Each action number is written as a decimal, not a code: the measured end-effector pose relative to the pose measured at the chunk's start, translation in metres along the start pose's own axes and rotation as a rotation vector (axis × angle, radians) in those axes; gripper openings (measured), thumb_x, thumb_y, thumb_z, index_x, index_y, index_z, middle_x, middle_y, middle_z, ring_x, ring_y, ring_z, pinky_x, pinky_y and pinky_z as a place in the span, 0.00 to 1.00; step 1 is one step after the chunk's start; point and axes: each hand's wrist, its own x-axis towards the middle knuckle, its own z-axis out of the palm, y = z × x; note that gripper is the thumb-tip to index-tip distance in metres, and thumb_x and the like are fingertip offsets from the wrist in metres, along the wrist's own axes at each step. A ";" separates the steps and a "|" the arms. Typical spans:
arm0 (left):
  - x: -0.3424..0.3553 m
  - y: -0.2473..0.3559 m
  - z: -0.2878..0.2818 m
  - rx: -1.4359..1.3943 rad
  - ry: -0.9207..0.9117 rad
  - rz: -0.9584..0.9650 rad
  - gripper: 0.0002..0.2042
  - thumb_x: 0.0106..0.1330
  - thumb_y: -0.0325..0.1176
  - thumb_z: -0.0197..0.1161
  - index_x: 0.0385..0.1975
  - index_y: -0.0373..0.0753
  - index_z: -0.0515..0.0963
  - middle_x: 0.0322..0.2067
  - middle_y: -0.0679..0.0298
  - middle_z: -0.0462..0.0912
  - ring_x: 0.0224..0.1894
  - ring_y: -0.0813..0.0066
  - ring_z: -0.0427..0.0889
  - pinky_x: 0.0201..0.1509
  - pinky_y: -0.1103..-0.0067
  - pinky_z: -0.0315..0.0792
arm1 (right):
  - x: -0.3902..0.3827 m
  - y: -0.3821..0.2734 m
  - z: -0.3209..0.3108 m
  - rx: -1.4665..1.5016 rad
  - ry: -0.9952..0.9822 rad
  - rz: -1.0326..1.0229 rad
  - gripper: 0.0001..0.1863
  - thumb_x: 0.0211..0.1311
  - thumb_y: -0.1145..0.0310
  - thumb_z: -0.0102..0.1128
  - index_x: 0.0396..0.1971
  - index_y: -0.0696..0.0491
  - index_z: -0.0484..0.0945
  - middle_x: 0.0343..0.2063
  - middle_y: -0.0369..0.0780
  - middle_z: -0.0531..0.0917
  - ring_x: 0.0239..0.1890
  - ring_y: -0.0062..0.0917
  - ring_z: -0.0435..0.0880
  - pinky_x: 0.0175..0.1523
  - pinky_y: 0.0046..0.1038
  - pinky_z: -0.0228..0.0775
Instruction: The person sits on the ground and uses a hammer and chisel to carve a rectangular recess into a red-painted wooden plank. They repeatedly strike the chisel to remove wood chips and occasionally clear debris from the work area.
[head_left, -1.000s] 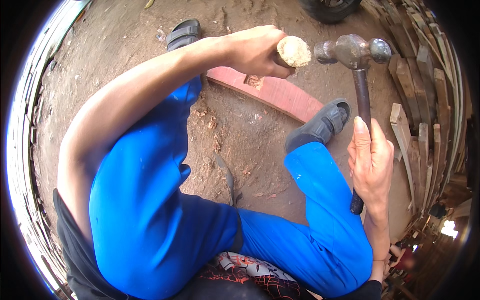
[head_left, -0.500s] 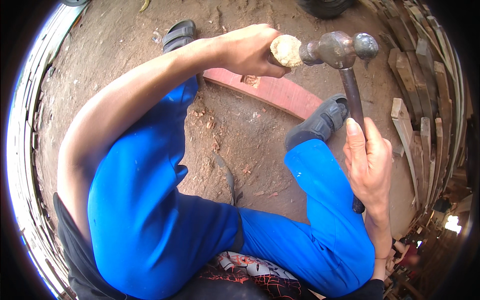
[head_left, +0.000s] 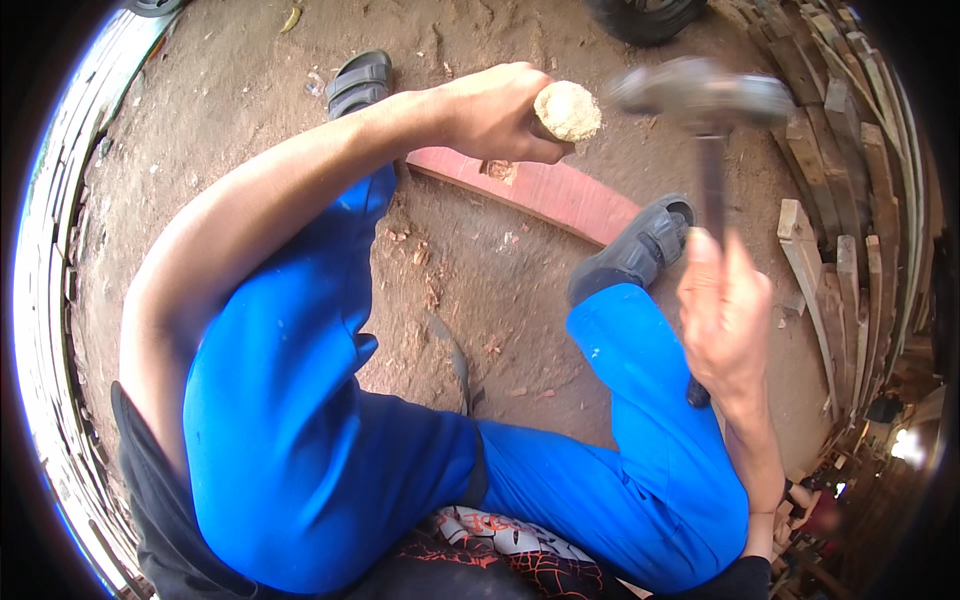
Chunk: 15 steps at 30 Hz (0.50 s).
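The hammer (head_left: 702,95) has swung away from the frayed handle (head_left: 568,111); right hand (head_left: 725,320) fingers wrap the hammer, left hand (head_left: 505,112) fingers grip the handle

The left arm (head_left: 220,230) curves in from the lower left, elbow (head_left: 150,295) bent outward, forearm (head_left: 345,148) reaching toward the upper centre. The left hand (head_left: 505,110) is closed in a grip, its back facing up. The right forearm (head_left: 757,450) extends from the lower right; the right hand (head_left: 725,325), slightly blurred, is closed, thumb (head_left: 702,262) pointing forward.
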 end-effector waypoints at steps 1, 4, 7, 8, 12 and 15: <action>0.000 0.000 0.000 -0.014 0.003 -0.006 0.16 0.58 0.38 0.71 0.40 0.34 0.81 0.27 0.52 0.86 0.30 0.61 0.87 0.37 0.68 0.81 | 0.000 0.000 -0.001 -0.046 -0.059 0.014 0.14 0.78 0.63 0.51 0.35 0.58 0.75 0.12 0.36 0.69 0.14 0.16 0.68 0.19 0.26 0.57; -0.001 -0.001 0.001 -0.002 -0.015 0.035 0.15 0.59 0.38 0.71 0.38 0.33 0.81 0.27 0.53 0.86 0.30 0.61 0.87 0.37 0.69 0.81 | 0.001 -0.001 -0.005 -0.065 -0.122 0.094 0.13 0.77 0.64 0.54 0.39 0.60 0.78 0.13 0.42 0.70 0.14 0.21 0.71 0.21 0.30 0.60; 0.000 -0.004 0.002 0.004 -0.006 0.013 0.14 0.59 0.38 0.71 0.36 0.33 0.81 0.26 0.53 0.86 0.29 0.61 0.87 0.38 0.69 0.81 | -0.002 -0.002 -0.006 0.000 -0.034 0.112 0.12 0.77 0.65 0.54 0.38 0.60 0.78 0.13 0.41 0.71 0.14 0.23 0.71 0.21 0.30 0.61; 0.000 -0.004 0.003 0.004 0.004 0.040 0.14 0.59 0.37 0.71 0.36 0.32 0.81 0.25 0.53 0.86 0.29 0.62 0.87 0.37 0.69 0.81 | -0.003 -0.001 -0.005 0.009 -0.015 0.096 0.12 0.76 0.65 0.55 0.38 0.60 0.78 0.13 0.41 0.71 0.14 0.23 0.71 0.21 0.30 0.61; -0.001 -0.004 0.002 0.004 -0.006 0.032 0.13 0.59 0.37 0.70 0.34 0.32 0.81 0.24 0.54 0.85 0.27 0.64 0.87 0.35 0.70 0.81 | 0.000 0.003 0.001 -0.044 -0.069 0.037 0.13 0.76 0.64 0.56 0.37 0.60 0.78 0.11 0.42 0.71 0.12 0.25 0.73 0.20 0.31 0.60; -0.003 -0.003 -0.003 -0.002 -0.024 0.053 0.13 0.59 0.36 0.70 0.34 0.32 0.81 0.23 0.55 0.85 0.26 0.64 0.87 0.34 0.70 0.81 | 0.000 0.005 0.000 -0.014 -0.102 0.060 0.13 0.75 0.64 0.57 0.36 0.61 0.77 0.10 0.43 0.69 0.11 0.26 0.72 0.19 0.32 0.59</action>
